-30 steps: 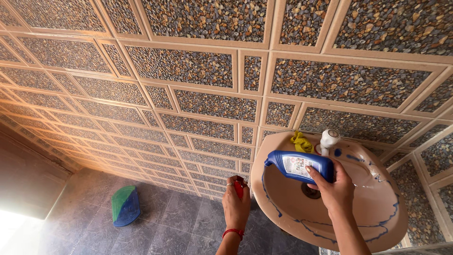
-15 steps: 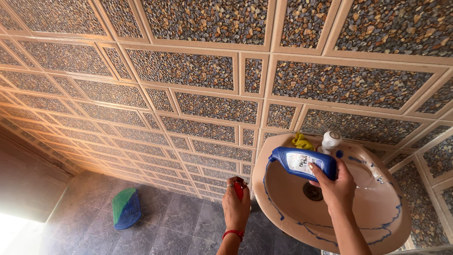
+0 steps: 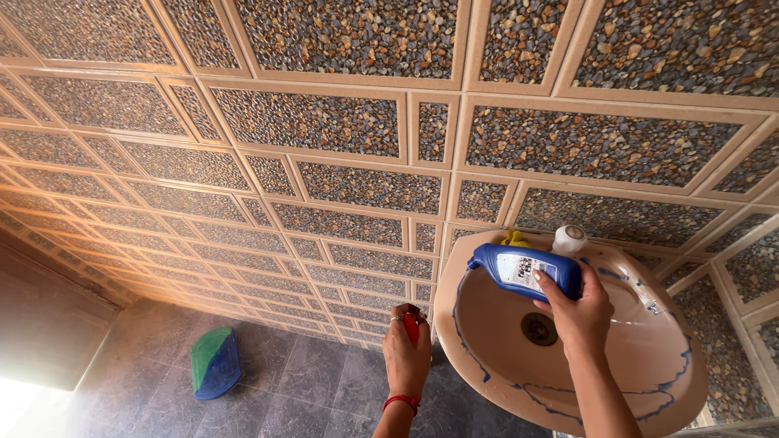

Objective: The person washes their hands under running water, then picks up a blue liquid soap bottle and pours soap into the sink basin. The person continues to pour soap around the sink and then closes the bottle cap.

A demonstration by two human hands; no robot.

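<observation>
Head view, looking down at a wall-mounted basin. I see the right hand (image 3: pixel 580 312) wrapped around the base end of a blue plastic bottle (image 3: pixel 523 272), fingers closed on it. The bottle lies nearly on its side above the upper left part of the basin (image 3: pixel 649 381), its angled neck and nozzle pointing left and slightly down toward the rim. Its body is a glossy deep blue with a flattened shape, and it carries a white rectangular label with small print and coloured marks on the face turned up to me.

The basin is a pale peach colour, with thin blue streaks of liquid running along its inner wall and front rim; a dark round drain (image 3: pixel 539 328) sits in the bottom, just below the bottle. A white tap knob (image 3: pixel 569 238) and a scrap of yellow cloth (image 3: pixel 513 237) show behind the bottle at the back edge.

The left hand (image 3: pixel 406 349) hangs left of the basin, closed around a small red cap (image 3: pixel 411 326), a red band at its wrist.

A green and blue object (image 3: pixel 216 362) lies on the grey tiled floor (image 3: pixel 316 389), well apart. Pebble-patterned tiles (image 3: pixel 324 122) cover the wall.
</observation>
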